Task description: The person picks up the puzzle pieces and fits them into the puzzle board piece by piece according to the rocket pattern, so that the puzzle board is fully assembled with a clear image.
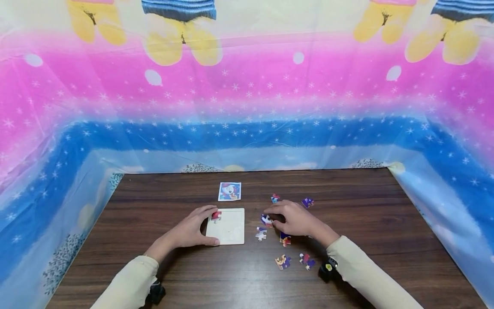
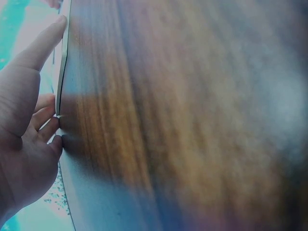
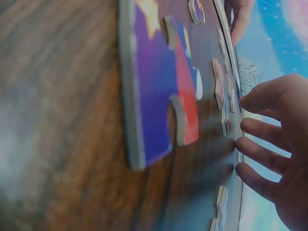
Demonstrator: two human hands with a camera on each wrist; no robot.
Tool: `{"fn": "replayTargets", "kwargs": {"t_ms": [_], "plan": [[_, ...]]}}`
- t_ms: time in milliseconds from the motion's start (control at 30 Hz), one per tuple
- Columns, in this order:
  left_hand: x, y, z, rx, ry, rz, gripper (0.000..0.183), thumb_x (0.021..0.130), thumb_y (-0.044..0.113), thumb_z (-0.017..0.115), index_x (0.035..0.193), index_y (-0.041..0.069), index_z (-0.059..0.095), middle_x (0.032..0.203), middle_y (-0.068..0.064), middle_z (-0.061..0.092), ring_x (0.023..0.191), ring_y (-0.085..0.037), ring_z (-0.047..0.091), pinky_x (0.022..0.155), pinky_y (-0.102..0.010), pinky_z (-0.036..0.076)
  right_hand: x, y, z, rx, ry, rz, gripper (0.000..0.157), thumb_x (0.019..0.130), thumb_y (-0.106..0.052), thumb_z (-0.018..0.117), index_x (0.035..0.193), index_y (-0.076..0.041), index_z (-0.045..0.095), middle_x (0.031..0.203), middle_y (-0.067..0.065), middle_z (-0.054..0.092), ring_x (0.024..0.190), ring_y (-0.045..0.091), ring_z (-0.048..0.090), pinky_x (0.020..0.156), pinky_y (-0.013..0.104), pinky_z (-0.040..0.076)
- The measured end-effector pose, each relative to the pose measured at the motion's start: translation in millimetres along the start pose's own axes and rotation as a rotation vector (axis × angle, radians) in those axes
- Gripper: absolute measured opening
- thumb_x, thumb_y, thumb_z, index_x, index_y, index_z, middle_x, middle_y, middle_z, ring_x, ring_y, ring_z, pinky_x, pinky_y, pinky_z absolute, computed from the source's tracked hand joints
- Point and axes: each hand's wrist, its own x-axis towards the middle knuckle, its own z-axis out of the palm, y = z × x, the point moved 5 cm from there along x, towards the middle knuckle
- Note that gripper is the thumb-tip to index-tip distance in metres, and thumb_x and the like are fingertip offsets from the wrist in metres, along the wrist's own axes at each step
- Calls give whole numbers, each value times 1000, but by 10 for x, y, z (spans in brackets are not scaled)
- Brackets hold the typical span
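A square white puzzle board (image 1: 231, 227) lies on the table, with one red-and-white puzzle piece (image 1: 217, 216) in its upper left corner. My left hand (image 1: 193, 227) grips the board from its left side, thumb along the near edge and fingers at the far left corner. In the left wrist view the thumb (image 2: 41, 45) lies against the board's thin edge. My right hand (image 1: 295, 219) hovers low over loose pieces, fingers spread. Its thumb and index fingertip are right at a purple-and-white piece (image 1: 265, 220). Below that lies a whitish piece (image 1: 261, 234).
A small picture card (image 1: 229, 191) of a white cartoon animal lies beyond the board. Other pieces lie around my right hand: a purple one (image 1: 307, 202), a yellow-purple one (image 1: 283, 262) and a red-purple one (image 1: 307, 261). A printed curtain (image 1: 247, 137) borders the table.
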Motion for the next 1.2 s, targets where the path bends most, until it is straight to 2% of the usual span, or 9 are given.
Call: {"fn": "replayTargets", "kwargs": {"t_ms": [167,433,700,933,1033,1200], "plan": [[3,-8,0,2,2,-2,104,79,58,83,157,6,40,161,-15,36,148,-37,33,111,-61,37,32,-9,23,-21,-14,-12,36,97,-24,69,133,-20,71,133,2,67,123,21,62,96,42,53],[7,-9,1,4,1,5,104,79,59,83,157,5,39,161,-16,36,148,-38,33,112,-61,37,43,-94,-5,-77,-3,-60,33,94,-19,72,126,-15,74,119,4,68,104,18,62,86,39,54],[2,-3,-2,-2,2,5,103,79,58,83,157,5,40,161,-16,35,148,-39,33,111,-61,37,17,-58,-27,-89,5,-3,27,95,-26,75,119,-15,77,121,4,68,110,21,62,93,42,54],[3,-10,-5,-3,4,4,103,79,57,83,157,5,39,161,-17,35,148,-38,33,111,-61,37,-13,3,-35,-106,-3,60,30,93,-40,76,112,-16,77,115,0,69,103,16,61,84,38,53],[2,-11,-4,-5,6,7,103,79,57,83,157,5,39,161,-17,36,148,-38,33,111,-61,37,-23,-1,-51,-93,-7,64,33,94,-37,75,119,-16,76,122,5,69,111,22,63,90,42,54],[2,-23,8,-2,5,8,104,79,59,83,157,6,39,161,-15,36,148,-38,33,111,-60,37,-27,-27,-57,-128,-17,-8,43,92,-18,70,135,-19,69,128,9,66,102,21,61,74,34,49]]}}
